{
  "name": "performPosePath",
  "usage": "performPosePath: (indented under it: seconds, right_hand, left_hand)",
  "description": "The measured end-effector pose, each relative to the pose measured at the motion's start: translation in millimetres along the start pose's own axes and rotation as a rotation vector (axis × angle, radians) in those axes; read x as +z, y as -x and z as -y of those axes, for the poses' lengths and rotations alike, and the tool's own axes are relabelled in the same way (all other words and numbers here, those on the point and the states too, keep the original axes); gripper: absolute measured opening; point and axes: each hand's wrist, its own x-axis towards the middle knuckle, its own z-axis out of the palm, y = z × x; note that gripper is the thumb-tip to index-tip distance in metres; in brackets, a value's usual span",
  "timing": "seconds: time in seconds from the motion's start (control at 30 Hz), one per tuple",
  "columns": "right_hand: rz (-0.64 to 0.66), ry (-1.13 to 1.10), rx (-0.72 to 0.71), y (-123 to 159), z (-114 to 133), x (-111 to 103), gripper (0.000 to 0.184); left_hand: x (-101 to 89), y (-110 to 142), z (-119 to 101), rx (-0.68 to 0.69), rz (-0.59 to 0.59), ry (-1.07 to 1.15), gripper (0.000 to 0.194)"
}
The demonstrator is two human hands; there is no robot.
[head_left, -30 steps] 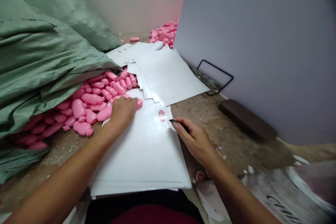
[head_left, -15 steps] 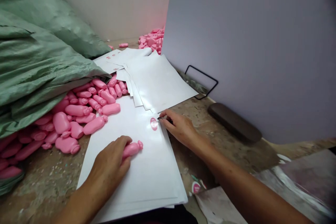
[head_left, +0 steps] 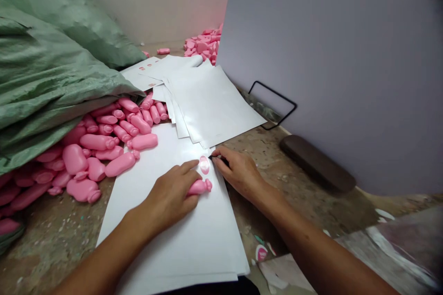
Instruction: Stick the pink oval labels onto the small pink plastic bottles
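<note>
A pink plastic bottle (head_left: 200, 187) is held under the left hand (head_left: 169, 192), fingers curled over it and its neck showing past them, against a stack of white sheets (head_left: 173, 244). A small dark pen-like tool (head_left: 215, 158), mostly hidden, is pinched between thumb and fingertips of the right hand (head_left: 238, 171), its tip kept just beside a pink oval mark (head_left: 204, 165) on the top sheet. The hands are near each other, not touching. Further white sheets (head_left: 211, 106) are fanned out just past the stack, overlapping it. A heap of pink bottles (head_left: 100, 147) is piled left of the sheets, against a green woven sack (head_left: 44, 87). To the right, a stained concrete surface (head_left: 294, 198) is seen, with a black wire frame (head_left: 273, 103) and a dark brown bar (head_left: 316, 163) by an upright grey board (head_left: 328, 78). A second heap of pink bottles (head_left: 202, 44) lies by the far wall (head_left: 148, 0).
</note>
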Motion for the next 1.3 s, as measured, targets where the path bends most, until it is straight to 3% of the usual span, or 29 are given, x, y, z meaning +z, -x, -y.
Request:
performPosePath:
  seconds: [0.17, 0.4, 0.67, 0.8, 0.93, 1.07, 1.17, 1.3]
  right_hand:
    - [0.016, 0.123, -0.035, -0.8, 4.4, -2.4, 0.023]
    - [0.025, 0.245, -0.067, -1.9, 12.0, -0.2, 0.021]
    - [0.008, 0.046, 0.014, -7.6, 7.2, 0.6, 0.021]
    - [0.048, -0.101, 0.045, -8.9, 2.9, -3.1, 0.021]
    - [0.015, -0.017, 0.033, -4.6, 6.9, -2.2, 0.028]
    - [0.088, 0.064, -0.015, 5.0, 13.9, -1.4, 0.035]
    - [0.159, -0.049, 0.014, 11.1, 13.8, -3.6, 0.04]
    - [0.196, -0.427, 0.011, 14.5, 9.7, -10.3, 0.034]
  left_hand:
    - [-4.2, -25.3, 3.3, 0.032, 0.061, 0.036, 0.044]
    - [-1.5, -24.2, 7.1, 0.02, 0.083, 0.056, 0.049]
    - [-1.4, -24.1, 7.5, 0.055, 0.073, 0.072, 0.049]
    - [-4.3, -22.4, 8.6, 0.007, 0.101, 0.137, 0.05]
    - [-13.1, -20.5, 7.1, -0.048, 0.163, 0.204, 0.044]
    - [-15.9, -18.9, 5.0, -0.028, 0.15, 0.186, 0.037]
    - [-13.6, -17.8, 4.1, -0.022, 0.137, 0.168, 0.034]
    - [-12.7, -16.9, 1.1, -0.061, 0.158, 0.143, 0.035]
